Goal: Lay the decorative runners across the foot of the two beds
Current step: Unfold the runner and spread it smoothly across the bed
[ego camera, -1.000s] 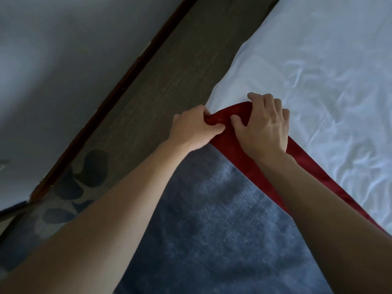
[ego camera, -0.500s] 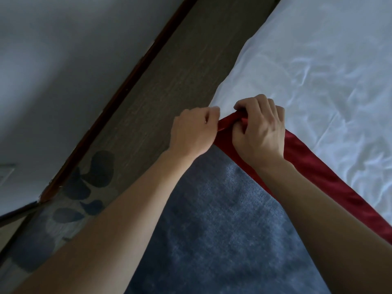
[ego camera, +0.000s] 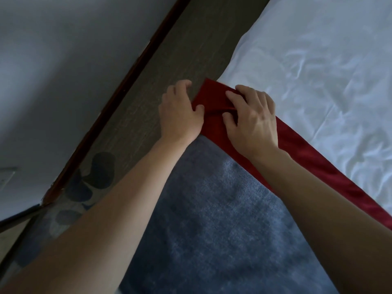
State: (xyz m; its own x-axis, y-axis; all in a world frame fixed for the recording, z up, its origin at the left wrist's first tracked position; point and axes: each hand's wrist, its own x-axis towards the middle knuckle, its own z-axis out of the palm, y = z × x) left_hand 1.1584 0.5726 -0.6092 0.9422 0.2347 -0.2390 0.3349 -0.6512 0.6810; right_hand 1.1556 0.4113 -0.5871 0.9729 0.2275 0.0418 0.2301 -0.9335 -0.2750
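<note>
Both hands are squaring the runner's red border (ego camera: 214, 98) at the bed (ego camera: 318, 71) corner. The left hand (ego camera: 180, 111) pinches its edge; the right hand (ego camera: 254, 117) presses with spread fingers. The crease probably needs smoothing next.

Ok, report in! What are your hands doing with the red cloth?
Left hand thumb on the runner's red corner. Right hand pressing it flat at the edge of the white bed. Nothing in the way.
</note>
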